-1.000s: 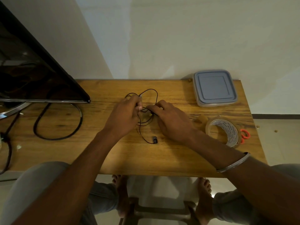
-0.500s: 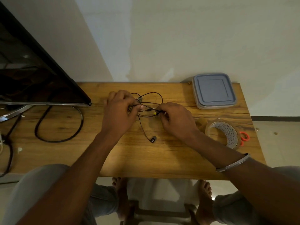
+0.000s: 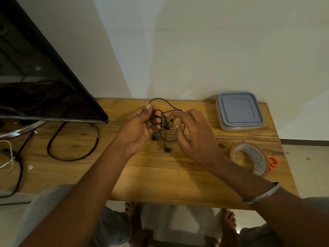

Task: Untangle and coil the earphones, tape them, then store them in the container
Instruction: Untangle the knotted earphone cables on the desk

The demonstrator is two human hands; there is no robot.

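Left hand (image 3: 139, 128) grips the tangled earphones (image 3: 167, 122) above the tabletop (image 3: 160, 175), right hand (image 3: 196, 138) open beside them; a hasty tug would likely tighten the knot

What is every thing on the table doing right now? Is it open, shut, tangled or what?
earphones: tangled, not coiled, one bud lying on the table
left hand: holds the tangled wires, fingers curled
right hand: open, fingers spread beside the tangle
container: lid on
tape roll: untouched
scissors: partly hidden behind the tape roll
TV: screen dark
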